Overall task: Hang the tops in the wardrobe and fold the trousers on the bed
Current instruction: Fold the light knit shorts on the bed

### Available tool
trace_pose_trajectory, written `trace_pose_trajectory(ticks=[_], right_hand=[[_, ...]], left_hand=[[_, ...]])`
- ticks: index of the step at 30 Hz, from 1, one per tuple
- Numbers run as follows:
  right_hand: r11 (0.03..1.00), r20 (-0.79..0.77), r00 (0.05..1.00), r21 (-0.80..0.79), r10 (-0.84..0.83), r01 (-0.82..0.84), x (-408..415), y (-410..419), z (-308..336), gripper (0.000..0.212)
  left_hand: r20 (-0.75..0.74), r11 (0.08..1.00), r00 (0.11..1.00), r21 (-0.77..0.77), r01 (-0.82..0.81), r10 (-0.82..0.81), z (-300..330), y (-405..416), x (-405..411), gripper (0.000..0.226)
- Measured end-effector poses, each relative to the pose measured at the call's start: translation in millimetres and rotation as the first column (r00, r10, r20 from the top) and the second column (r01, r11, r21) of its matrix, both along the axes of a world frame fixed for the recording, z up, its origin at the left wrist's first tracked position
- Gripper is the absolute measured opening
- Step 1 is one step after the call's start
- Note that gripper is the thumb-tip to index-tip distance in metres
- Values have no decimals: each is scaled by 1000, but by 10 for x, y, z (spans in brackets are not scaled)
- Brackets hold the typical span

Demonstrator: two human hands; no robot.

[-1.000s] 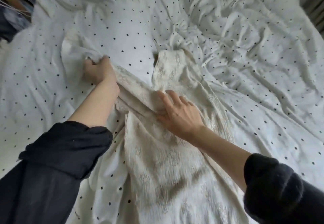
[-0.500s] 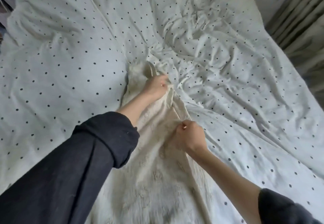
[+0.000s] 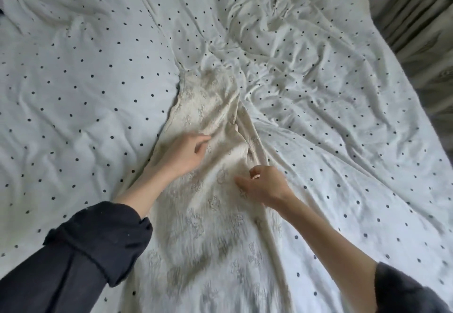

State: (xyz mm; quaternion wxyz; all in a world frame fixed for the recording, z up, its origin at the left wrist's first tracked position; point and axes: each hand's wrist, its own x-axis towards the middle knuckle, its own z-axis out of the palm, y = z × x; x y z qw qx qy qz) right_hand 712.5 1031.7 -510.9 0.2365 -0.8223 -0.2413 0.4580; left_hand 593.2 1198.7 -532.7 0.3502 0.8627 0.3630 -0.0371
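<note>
Dotted bed cover (image 3: 73,87), cream trousers (image 3: 208,227) lengthwise, hands above

**Around the bed**

A curtain (image 3: 416,18) in grey-beige folds hangs at the upper right, beside the bed's far corner. A dark blurred shape shows at the upper left edge; what it is cannot be told.
</note>
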Motion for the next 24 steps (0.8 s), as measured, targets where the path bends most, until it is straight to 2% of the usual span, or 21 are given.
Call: trace_pose_trajectory(ticks=[2, 4, 6, 9, 12, 17, 20, 24], right_hand=[[998, 25, 998, 42, -53, 52, -19, -70, 19, 20], [973, 54, 977, 119, -206, 199, 3, -143, 76, 22], [944, 97, 950, 180, -296, 276, 4, -237, 151, 24], [953, 87, 955, 137, -283, 270, -77, -443, 153, 25], [959, 10, 965, 107, -263, 261, -246, -759, 117, 39], [953, 2, 963, 139, -271, 268, -580, -1400, 140, 39], [975, 18, 977, 66, -215, 213, -792, -1857, 78, 39], [988, -45, 988, -35, -149, 148, -1076, -2458, 5, 38]], left_hand=[[9, 998, 1000, 60, -8, 7, 90, -134, -66, 35], [27, 984, 1000, 180, 9, -14, 145, -273, -147, 35], [51, 975, 998, 223, 22, -34, 186, -423, -242, 35], [31, 976, 998, 216, 38, -45, 213, -671, -422, 38], [-109, 957, 994, 283, 60, -30, 213, -963, -677, 44], [-249, 964, 966, 266, 6, 62, 263, -1507, -1102, 50], [-202, 983, 974, 172, -68, 102, 272, -1897, -1354, 52], [-127, 984, 985, 146, -101, 120, 235, -2454, -1673, 59]])
